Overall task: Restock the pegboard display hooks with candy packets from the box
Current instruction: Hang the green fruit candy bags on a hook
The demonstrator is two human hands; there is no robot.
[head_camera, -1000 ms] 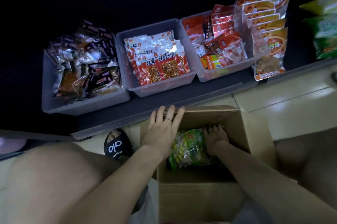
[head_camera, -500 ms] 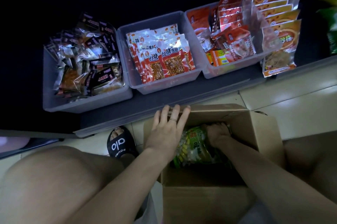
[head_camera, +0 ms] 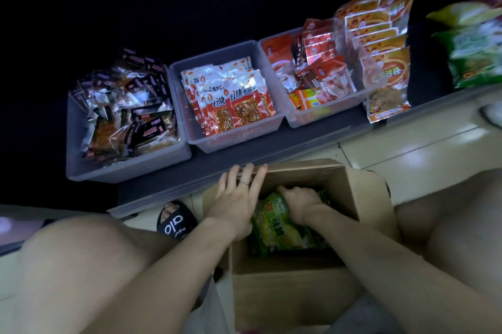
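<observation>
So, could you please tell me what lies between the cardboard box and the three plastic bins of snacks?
In the head view, only the dark shelf edge separates the cardboard box from the bins; the left hand rests on the box rim there.

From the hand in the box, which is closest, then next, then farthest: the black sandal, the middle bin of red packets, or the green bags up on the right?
From the right hand:
1. Black sandal, on the floor to its left.
2. Middle bin, on the shelf up ahead, slightly left.
3. Green bags, far up on the right.
</observation>
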